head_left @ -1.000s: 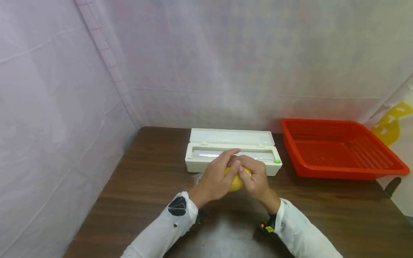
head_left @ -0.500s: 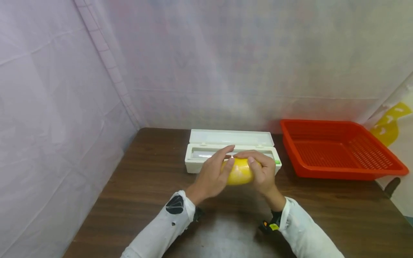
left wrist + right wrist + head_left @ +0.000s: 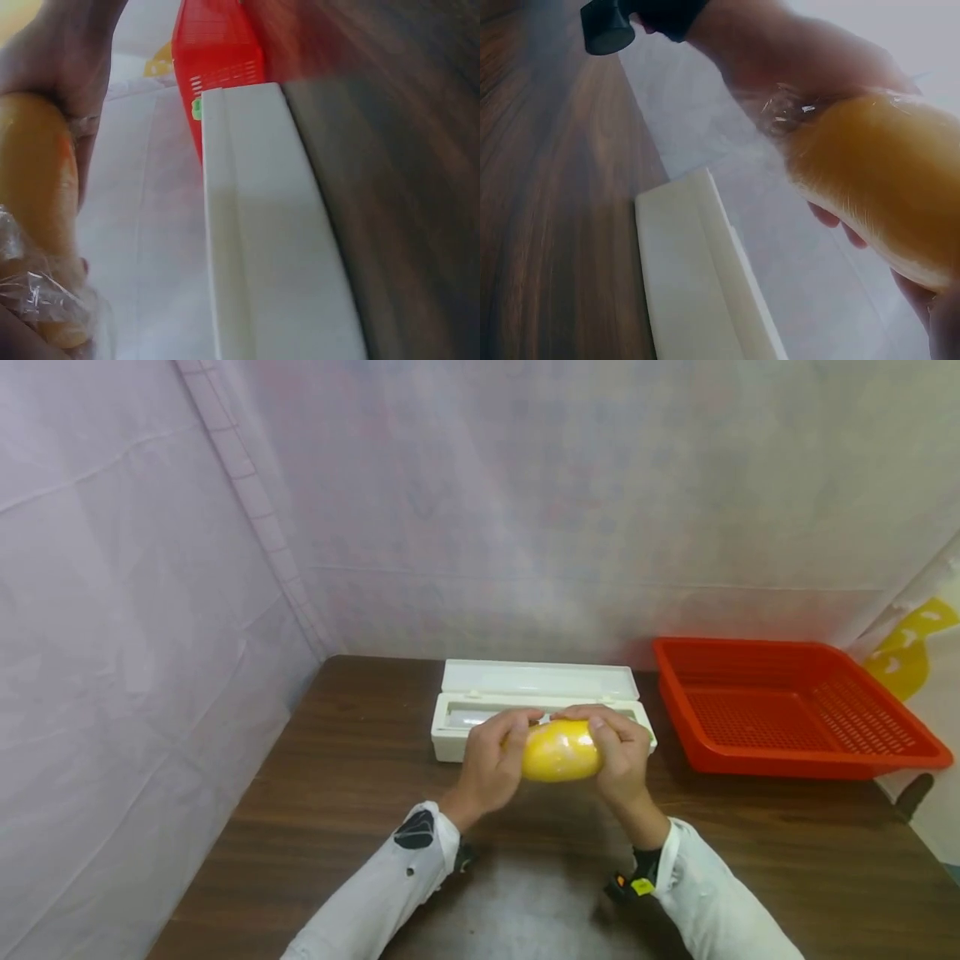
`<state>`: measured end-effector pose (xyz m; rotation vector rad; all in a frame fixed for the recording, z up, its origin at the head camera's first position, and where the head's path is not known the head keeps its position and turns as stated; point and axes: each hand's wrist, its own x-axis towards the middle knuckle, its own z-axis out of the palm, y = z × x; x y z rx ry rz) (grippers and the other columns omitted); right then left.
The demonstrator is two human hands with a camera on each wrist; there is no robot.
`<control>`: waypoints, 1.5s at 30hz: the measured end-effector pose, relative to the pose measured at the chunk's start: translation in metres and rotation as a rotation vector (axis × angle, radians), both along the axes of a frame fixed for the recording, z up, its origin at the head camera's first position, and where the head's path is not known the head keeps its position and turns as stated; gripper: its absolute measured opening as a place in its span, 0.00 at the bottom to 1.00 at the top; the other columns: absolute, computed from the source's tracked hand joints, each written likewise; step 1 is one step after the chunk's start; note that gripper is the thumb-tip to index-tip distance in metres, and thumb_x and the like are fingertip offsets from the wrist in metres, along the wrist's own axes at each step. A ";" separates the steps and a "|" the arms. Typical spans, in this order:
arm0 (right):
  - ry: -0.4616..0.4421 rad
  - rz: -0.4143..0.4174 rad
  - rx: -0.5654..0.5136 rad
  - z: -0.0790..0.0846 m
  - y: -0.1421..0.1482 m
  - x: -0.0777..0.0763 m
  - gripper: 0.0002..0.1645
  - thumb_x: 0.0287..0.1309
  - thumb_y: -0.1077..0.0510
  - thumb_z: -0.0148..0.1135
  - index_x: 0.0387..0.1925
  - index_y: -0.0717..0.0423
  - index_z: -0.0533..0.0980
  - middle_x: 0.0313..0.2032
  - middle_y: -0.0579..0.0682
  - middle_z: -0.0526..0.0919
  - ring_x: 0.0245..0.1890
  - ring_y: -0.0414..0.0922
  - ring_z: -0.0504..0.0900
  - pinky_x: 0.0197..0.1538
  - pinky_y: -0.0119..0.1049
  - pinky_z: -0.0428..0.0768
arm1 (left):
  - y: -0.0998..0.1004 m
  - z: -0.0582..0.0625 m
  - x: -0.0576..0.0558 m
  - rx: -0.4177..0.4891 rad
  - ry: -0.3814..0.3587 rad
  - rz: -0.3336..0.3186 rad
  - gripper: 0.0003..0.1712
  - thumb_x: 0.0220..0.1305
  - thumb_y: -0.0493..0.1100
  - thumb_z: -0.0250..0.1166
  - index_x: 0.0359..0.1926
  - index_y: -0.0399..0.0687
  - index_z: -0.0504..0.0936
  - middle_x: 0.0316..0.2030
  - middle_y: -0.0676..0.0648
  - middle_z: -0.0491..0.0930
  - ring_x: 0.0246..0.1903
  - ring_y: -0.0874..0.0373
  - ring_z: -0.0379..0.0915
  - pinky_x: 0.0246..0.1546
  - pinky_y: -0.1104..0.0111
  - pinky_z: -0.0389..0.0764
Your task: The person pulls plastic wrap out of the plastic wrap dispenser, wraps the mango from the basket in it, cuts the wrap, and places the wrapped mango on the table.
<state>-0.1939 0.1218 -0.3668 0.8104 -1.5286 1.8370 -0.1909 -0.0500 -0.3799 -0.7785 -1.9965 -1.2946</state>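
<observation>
A smooth, oblong yellow fruit [image 3: 561,753], shaped like a mango, is held above the table between both hands. My left hand [image 3: 487,767] grips its left end and my right hand [image 3: 624,765] its right end, thumbs on the near side. Clear cling film [image 3: 34,289] wraps the fruit, bunched and wrinkled at the left end. In the right wrist view more film [image 3: 787,109] gathers by the other end. Just behind the hands stands a white cling film dispenser [image 3: 450,748], lid raised, with a roll inside; the hands partly hide it.
A red plastic basket [image 3: 795,760] with a perforated base stands at the back right, beside the dispenser. The brown wood-patterned table [image 3: 322,810] ends against pale sheeting [image 3: 480,527] at the back and left.
The hands have moved apart toward the fruit's two ends, uncovering its middle. The fruit has risen slightly and now lies lengthwise left to right. Dispenser and basket stay put.
</observation>
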 end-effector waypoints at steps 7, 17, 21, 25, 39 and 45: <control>-0.059 -0.020 -0.030 -0.004 -0.002 0.001 0.20 0.61 0.71 0.43 0.31 0.84 0.80 0.32 0.44 0.92 0.33 0.47 0.86 0.38 0.29 0.84 | 0.003 0.002 0.003 0.201 -0.037 -0.032 0.20 0.71 0.30 0.47 0.38 0.27 0.87 0.36 0.31 0.89 0.39 0.49 0.84 0.40 0.49 0.86; -0.142 -0.026 -0.060 -0.011 -0.010 0.004 0.21 0.62 0.71 0.41 0.33 0.85 0.79 0.32 0.43 0.91 0.33 0.47 0.86 0.38 0.29 0.84 | 0.005 -0.012 -0.007 0.497 -0.270 -0.024 0.31 0.79 0.41 0.39 0.36 0.27 0.86 0.38 0.30 0.88 0.39 0.49 0.84 0.44 0.60 0.86; -0.144 -0.013 -0.084 -0.012 -0.012 0.005 0.20 0.61 0.71 0.41 0.33 0.86 0.78 0.32 0.44 0.91 0.33 0.47 0.86 0.38 0.29 0.85 | 0.007 -0.018 -0.011 0.657 -0.445 -0.059 0.35 0.78 0.51 0.39 0.38 0.28 0.86 0.39 0.32 0.88 0.39 0.48 0.84 0.44 0.63 0.84; -0.138 0.005 -0.104 -0.014 -0.013 0.006 0.21 0.62 0.71 0.42 0.34 0.88 0.77 0.33 0.46 0.91 0.35 0.49 0.86 0.40 0.30 0.85 | 0.010 -0.015 -0.009 0.840 -0.655 -0.138 0.35 0.74 0.53 0.41 0.41 0.28 0.85 0.44 0.33 0.87 0.43 0.45 0.83 0.44 0.63 0.82; -0.174 0.135 -0.201 -0.013 -0.017 0.006 0.26 0.69 0.63 0.39 0.45 0.88 0.74 0.44 0.57 0.89 0.47 0.59 0.82 0.51 0.36 0.83 | 0.012 0.000 0.003 0.953 -0.844 -0.119 0.25 0.69 0.48 0.49 0.35 0.32 0.85 0.35 0.44 0.87 0.39 0.45 0.80 0.37 0.62 0.81; -0.611 0.477 -0.272 -0.011 -0.013 0.007 0.32 0.76 0.47 0.37 0.63 0.70 0.67 0.60 0.56 0.78 0.60 0.57 0.73 0.56 0.39 0.80 | 0.008 0.000 0.001 0.803 -0.487 -0.042 0.19 0.67 0.40 0.56 0.32 0.25 0.84 0.30 0.39 0.91 0.33 0.46 0.84 0.30 0.68 0.81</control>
